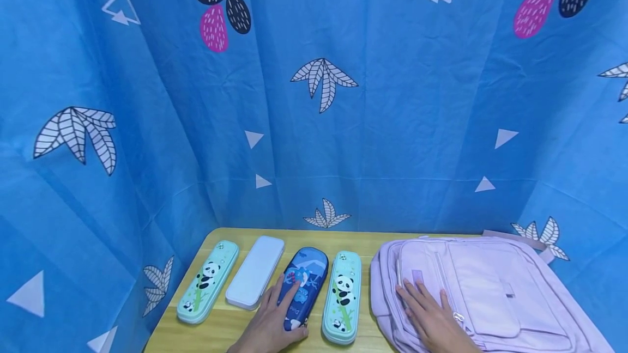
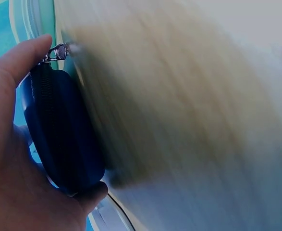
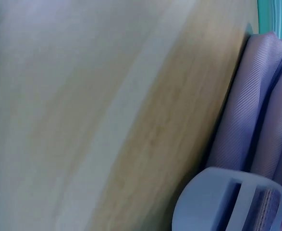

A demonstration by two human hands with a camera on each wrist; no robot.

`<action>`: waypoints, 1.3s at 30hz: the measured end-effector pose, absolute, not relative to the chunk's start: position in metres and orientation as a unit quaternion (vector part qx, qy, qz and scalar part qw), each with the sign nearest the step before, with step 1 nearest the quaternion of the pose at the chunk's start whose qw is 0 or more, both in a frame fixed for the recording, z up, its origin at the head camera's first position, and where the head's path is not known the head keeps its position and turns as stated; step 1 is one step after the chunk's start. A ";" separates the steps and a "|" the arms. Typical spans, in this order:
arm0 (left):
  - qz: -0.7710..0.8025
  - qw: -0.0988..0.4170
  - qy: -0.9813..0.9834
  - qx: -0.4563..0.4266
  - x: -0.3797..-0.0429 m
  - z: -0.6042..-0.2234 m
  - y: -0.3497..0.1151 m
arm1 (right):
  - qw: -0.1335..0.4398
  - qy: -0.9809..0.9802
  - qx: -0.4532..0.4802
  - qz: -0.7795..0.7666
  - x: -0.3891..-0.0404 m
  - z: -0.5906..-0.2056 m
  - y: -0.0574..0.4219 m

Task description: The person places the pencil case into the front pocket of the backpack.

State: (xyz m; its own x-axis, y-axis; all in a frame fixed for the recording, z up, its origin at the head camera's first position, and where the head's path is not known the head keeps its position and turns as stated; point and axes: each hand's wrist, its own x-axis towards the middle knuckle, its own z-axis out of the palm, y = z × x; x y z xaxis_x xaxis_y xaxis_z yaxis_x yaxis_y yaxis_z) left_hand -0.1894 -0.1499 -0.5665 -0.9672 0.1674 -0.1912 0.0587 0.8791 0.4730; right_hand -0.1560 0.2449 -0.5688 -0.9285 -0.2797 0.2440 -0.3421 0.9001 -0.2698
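A dark blue pencil case (image 1: pixel 315 266) with a dinosaur print lies on the table between other cases. My left hand (image 1: pixel 269 321) grips it across its near part, thumb at the near end and fingers along its left side. In the left wrist view, the thumb is beside the metal zipper pull (image 2: pixel 58 52), with a fingertip at the opposite end of the case's dark side (image 2: pixel 66 130). My right hand (image 1: pixel 429 314) rests with fingers spread on the front of a lilac backpack (image 1: pixel 485 282), which lies flat on the right of the table.
Left of the blue case lie a white case (image 1: pixel 256 271) and a mint panda case (image 1: pixel 208 282). A second mint panda case (image 1: pixel 342 298) lies between the blue case and the backpack. A blue patterned curtain (image 1: pixel 392 124) hangs behind the wooden table (image 1: pixel 235 326). A strap buckle (image 3: pixel 205 202) shows below the backpack's edge.
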 end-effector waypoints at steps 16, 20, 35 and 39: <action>0.241 0.114 0.962 0.065 -0.188 -0.564 -0.152 | 0.072 -0.966 0.146 0.199 -0.154 -0.561 0.244; 0.240 0.115 0.962 0.061 -0.188 -0.564 -0.151 | 0.096 -0.963 0.152 0.200 -0.154 -0.565 0.245; 0.238 0.123 0.962 0.056 -0.188 -0.565 -0.150 | 0.204 -0.941 0.177 0.206 -0.158 -0.579 0.254; 0.239 0.123 0.962 0.056 -0.189 -0.566 -0.150 | 0.233 -0.932 0.190 0.201 -0.159 -0.579 0.256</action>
State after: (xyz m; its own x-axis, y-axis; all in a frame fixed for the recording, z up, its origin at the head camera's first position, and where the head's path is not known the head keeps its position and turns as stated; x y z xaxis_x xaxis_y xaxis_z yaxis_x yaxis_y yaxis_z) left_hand -0.1887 -0.1502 -0.5655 -0.9634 0.1665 -0.2100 0.0490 0.8797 0.4729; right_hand -0.1591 0.2563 -0.5788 -0.8194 -0.2600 0.5109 -0.4475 0.8471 -0.2866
